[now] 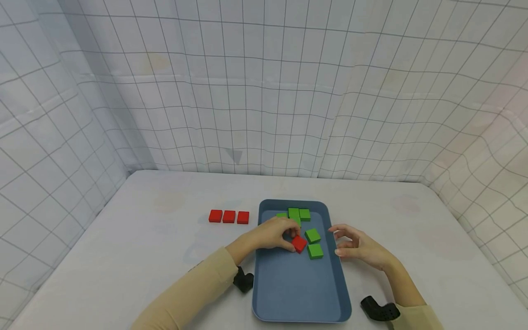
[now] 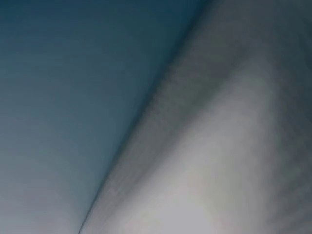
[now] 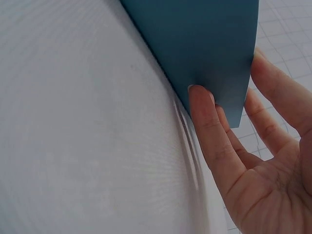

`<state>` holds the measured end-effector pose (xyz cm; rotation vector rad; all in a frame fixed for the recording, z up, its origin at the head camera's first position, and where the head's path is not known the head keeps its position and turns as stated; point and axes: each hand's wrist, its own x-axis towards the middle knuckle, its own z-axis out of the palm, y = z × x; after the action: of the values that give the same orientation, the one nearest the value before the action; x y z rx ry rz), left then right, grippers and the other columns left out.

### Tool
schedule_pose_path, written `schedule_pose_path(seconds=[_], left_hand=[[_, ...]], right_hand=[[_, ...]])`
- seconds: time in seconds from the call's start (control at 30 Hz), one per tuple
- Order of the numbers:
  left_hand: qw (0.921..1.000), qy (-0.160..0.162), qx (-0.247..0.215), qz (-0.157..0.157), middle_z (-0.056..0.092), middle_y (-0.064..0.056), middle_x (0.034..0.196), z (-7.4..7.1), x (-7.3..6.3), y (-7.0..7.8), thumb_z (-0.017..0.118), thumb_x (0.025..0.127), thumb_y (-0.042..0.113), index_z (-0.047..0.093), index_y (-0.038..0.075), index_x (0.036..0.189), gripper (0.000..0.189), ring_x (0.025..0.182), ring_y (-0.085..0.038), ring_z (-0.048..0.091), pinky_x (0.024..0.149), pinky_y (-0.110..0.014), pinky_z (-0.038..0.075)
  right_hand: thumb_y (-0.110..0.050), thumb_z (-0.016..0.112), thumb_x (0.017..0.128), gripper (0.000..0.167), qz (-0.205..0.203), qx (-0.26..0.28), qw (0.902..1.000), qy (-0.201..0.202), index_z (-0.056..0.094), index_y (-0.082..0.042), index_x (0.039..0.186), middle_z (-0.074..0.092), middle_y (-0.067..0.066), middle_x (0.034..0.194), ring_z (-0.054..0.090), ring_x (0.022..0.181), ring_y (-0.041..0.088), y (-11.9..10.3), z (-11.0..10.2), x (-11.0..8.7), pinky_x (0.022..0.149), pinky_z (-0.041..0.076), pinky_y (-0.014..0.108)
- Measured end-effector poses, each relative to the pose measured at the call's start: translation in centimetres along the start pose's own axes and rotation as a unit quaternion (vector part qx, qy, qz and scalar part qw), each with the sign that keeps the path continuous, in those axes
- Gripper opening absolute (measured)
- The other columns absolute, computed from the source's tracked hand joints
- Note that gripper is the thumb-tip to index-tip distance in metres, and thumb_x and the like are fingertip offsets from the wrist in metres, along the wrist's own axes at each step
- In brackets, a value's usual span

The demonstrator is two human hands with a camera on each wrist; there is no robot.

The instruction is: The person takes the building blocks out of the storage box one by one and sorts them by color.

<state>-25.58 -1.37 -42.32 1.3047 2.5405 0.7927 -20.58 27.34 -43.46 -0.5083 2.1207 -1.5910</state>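
Over the blue tray (image 1: 301, 293) in the head view, my left hand (image 1: 270, 233) pinches a red block (image 1: 299, 244) between thumb and fingers. Whether this block touches the tray floor, I cannot tell. Close to it lie two green blocks (image 1: 315, 251), and several more green blocks (image 1: 305, 214) sit near the tray's far end, partly covered by my left hand. My right hand (image 1: 363, 247) is at the tray's right side with loosely bent fingers; in the right wrist view its fingertips (image 3: 201, 100) are at the tray's outer wall (image 3: 204, 44).
Three red blocks (image 1: 228, 217) stand in a row on the white table (image 1: 173, 247), left of the tray. Black wrist devices (image 1: 380, 310) sit by both forearms. White gridded cloth (image 1: 264, 91) hangs behind and along the sides. The left wrist view shows only blurred blue wall (image 2: 73, 97) and table.
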Motion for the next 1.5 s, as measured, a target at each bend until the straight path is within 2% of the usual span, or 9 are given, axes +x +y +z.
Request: schedule_pose_path(seconds=[0.27, 0.6, 0.8, 0.97, 1.23, 1.37, 1.5], left_hand=[[0.9985, 0.001, -0.055, -0.006, 0.057, 0.004, 0.086, -0.3, -0.3, 0.4, 0.077, 0.073, 0.018, 0.060, 0.011, 0.098, 0.031, 0.082, -0.008, 0.051, 0.077, -0.021, 0.044], [0.9950, 0.031, -0.095, 0.000, 0.056, 0.006, 0.086, -0.8, -0.9, 0.7, 0.078, 0.072, 0.018, 0.061, 0.012, 0.100, 0.033, 0.080, -0.008, 0.051, 0.073, -0.020, 0.044], [0.9939, 0.058, -0.093, 0.003, 0.057, 0.005, 0.087, -1.7, -1.7, 0.7, 0.077, 0.073, 0.018, 0.061, 0.011, 0.102, 0.033, 0.082, -0.011, 0.052, 0.075, -0.024, 0.046], [0.9919, 0.078, -0.099, -0.017, 0.057, 0.006, 0.088, -2.5, -2.6, 0.5, 0.075, 0.075, 0.019, 0.060, 0.012, 0.103, 0.033, 0.084, -0.012, 0.053, 0.074, -0.026, 0.047], [0.9873, 0.125, -0.093, -0.029, 0.056, 0.004, 0.088, -3.7, -4.3, -0.3, 0.076, 0.074, 0.020, 0.059, 0.013, 0.101, 0.033, 0.083, -0.013, 0.051, 0.074, -0.030, 0.045], [0.9848, 0.142, -0.092, -0.040, 0.056, 0.006, 0.087, -4.2, -5.1, -0.8, 0.076, 0.074, 0.019, 0.059, 0.014, 0.100, 0.031, 0.084, -0.013, 0.051, 0.077, -0.034, 0.042], [0.9822, 0.152, -0.095, -0.054, 0.056, 0.006, 0.088, -4.7, -6.2, -1.5, 0.075, 0.075, 0.017, 0.058, 0.014, 0.100, 0.030, 0.086, -0.018, 0.053, 0.075, -0.035, 0.044]], right_hand=[[-0.009, 0.062, 0.086, 0.057, 0.000, -0.002, 1.0000, 0.002, 0.035, -0.006, 0.136, 0.038, 0.022, 0.124, 0.054, 0.100, 0.027, -0.1, 0.1, 0.0, 0.080, 0.050, 0.036], [-0.010, 0.063, 0.085, 0.057, 0.000, -0.003, 1.0000, 0.001, 0.035, -0.005, 0.135, 0.039, 0.022, 0.124, 0.054, 0.099, 0.026, -0.3, 0.3, 0.0, 0.079, 0.050, 0.035], [-0.010, 0.063, 0.085, 0.057, 0.001, -0.007, 1.0000, 0.003, 0.036, -0.006, 0.135, 0.039, 0.022, 0.123, 0.054, 0.098, 0.027, -0.3, 0.2, -0.1, 0.079, 0.050, 0.035], [-0.010, 0.063, 0.085, 0.057, 0.001, -0.005, 1.0000, 0.005, 0.036, -0.007, 0.135, 0.038, 0.022, 0.124, 0.054, 0.100, 0.027, -0.2, 0.2, 0.0, 0.079, 0.050, 0.035], [-0.010, 0.062, 0.086, 0.059, 0.001, 0.000, 1.0000, 0.000, 0.033, -0.005, 0.137, 0.036, 0.022, 0.127, 0.052, 0.103, 0.027, -0.3, 0.2, -0.1, 0.081, 0.049, 0.036], [-0.010, 0.062, 0.086, 0.059, 0.003, -0.002, 1.0000, 0.002, 0.033, -0.005, 0.137, 0.036, 0.022, 0.126, 0.052, 0.103, 0.027, -0.3, 0.2, -0.1, 0.081, 0.049, 0.036], [-0.010, 0.062, 0.086, 0.058, 0.001, -0.007, 1.0000, 0.003, 0.032, -0.004, 0.136, 0.036, 0.024, 0.126, 0.052, 0.104, 0.027, -0.3, 0.2, -0.1, 0.080, 0.049, 0.035]])
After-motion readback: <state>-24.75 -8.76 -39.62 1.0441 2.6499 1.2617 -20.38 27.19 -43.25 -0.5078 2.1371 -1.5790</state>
